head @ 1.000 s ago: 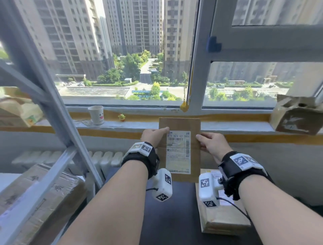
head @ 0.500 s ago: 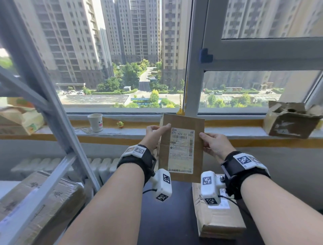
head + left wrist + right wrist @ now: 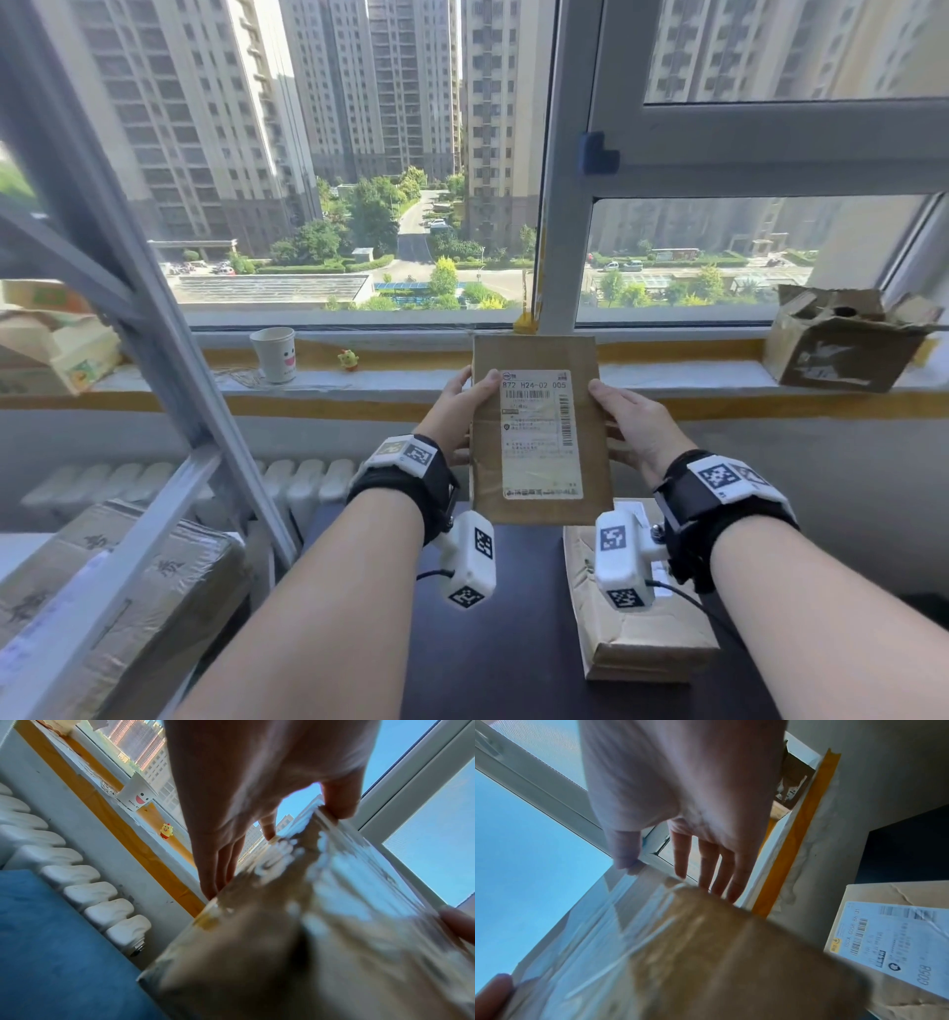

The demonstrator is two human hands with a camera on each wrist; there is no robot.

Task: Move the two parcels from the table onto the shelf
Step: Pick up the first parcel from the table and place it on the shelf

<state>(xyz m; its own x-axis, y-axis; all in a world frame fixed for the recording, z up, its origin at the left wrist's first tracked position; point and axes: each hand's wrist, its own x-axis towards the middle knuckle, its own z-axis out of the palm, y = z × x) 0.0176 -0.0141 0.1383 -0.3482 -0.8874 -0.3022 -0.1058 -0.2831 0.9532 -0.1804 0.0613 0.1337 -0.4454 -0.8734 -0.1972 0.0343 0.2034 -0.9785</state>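
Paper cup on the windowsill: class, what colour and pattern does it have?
The paper cup is white with a smiling face printed on it; the left wrist view shows it best.

The left hand [image 3: 257,780] is pinching a blurred brown parcel [image 3: 321,943], thumb above, fingers behind; a paper cup [image 3: 137,798] is standing on the windowsill.

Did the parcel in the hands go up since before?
Yes. The held parcel rose: its top edge now reaches the window frame's bottom rail, having earlier sat lower, level with the windowsill.

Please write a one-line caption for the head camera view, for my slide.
Both hands, left hand and right hand, hold a labelled brown parcel upright before the window; the second parcel lies on the dark table.
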